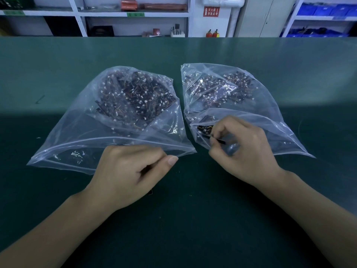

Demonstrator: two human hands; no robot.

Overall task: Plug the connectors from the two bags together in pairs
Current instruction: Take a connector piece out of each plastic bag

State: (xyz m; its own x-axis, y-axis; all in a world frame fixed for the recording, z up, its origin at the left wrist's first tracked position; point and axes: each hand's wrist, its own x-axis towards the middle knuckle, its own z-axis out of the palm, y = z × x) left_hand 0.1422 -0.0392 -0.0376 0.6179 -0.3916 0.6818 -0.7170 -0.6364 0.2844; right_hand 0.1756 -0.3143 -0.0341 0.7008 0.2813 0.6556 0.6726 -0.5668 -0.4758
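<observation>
Left bag [81,132], clear plastic, full of small connectors with wires, lies on the green table [193,219] at 10 o'clock. Left hand [131,171] pinches its near edge. Right bag [260,105], same contents, at 2 o'clock. Right hand [245,149] reaches into its mouth, pinching a black connector [219,140].

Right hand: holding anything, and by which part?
The right hand pinches a small dark connector part by its near end, at the mouth of the right bag.
</observation>
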